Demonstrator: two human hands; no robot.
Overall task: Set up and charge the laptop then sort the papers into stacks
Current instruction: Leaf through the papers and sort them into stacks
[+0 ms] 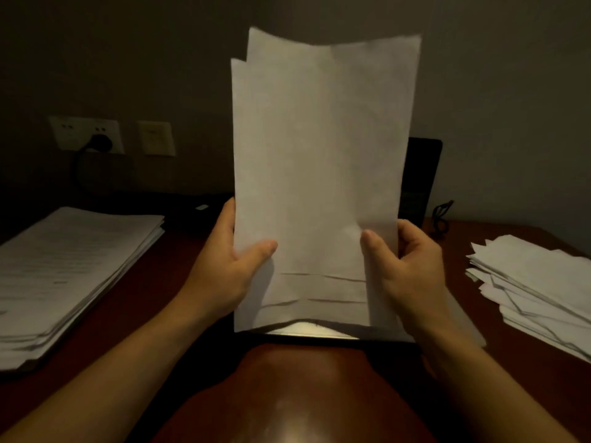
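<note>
I hold a bundle of white sheets point(319, 161) upright in the middle of the view, their lower edges resting on the laptop. My left hand point(233, 266) grips the bundle's left edge, thumb on the front. My right hand point(403, 266) grips the right edge the same way. The dark laptop point(422, 174) stands open behind the sheets and is mostly hidden; only the right part of its screen and a lit strip of its base point(307, 330) show. A tall stack of printed papers point(67, 273) lies at the left. A looser pile of white papers point(537, 286) lies at the right.
The table point(300, 388) is dark reddish wood. On the wall at the left are a socket plate point(86, 135) with a black plug and cable in it and a second plate point(156, 137). A pair of glasses point(443, 215) lies at the right of the laptop.
</note>
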